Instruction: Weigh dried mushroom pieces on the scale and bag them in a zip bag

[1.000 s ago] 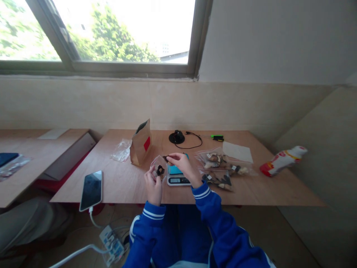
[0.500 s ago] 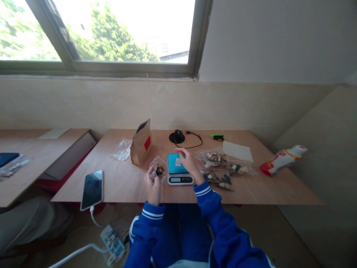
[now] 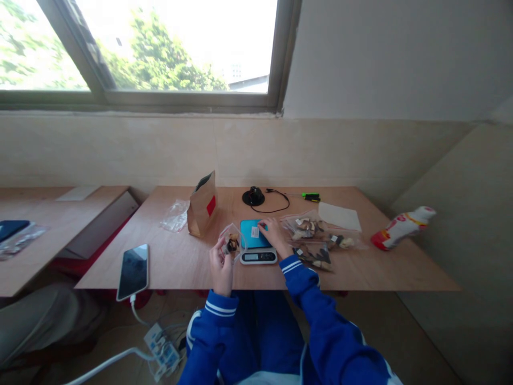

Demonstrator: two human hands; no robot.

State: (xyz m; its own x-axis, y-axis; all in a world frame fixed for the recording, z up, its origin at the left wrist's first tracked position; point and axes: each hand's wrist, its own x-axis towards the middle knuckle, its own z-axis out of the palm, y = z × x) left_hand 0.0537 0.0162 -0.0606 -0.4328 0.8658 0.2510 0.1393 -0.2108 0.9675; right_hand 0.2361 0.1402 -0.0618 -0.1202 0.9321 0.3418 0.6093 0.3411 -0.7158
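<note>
My left hand [image 3: 222,263] grips a small clear plastic bag [image 3: 237,247] with dark and tan dried pieces in it, just left of a kitchen scale [image 3: 258,256]. The scale has a blue top with a white label and a small display at its front. Over the right part of that blue top is my right hand [image 3: 276,235], its fingers drawn together and bent down beside the label. What they hold, if anything, is too small to make out. Right of the scale lie several clear zip bags [image 3: 315,255] of dried slices, close to my right wrist.
A brown paper bag [image 3: 201,208] stands behind my left hand beside a crumpled plastic bag [image 3: 175,216]. Toward the back are a black round stand [image 3: 253,197] with a cable and a green-black tool [image 3: 311,197]. A phone [image 3: 133,271] and a tilted bottle [image 3: 401,230] lie near the sides.
My right hand has come down and slightly right, its fingers now bent toward the scale's top. The bag in my left hand has moved slightly right and up.
</note>
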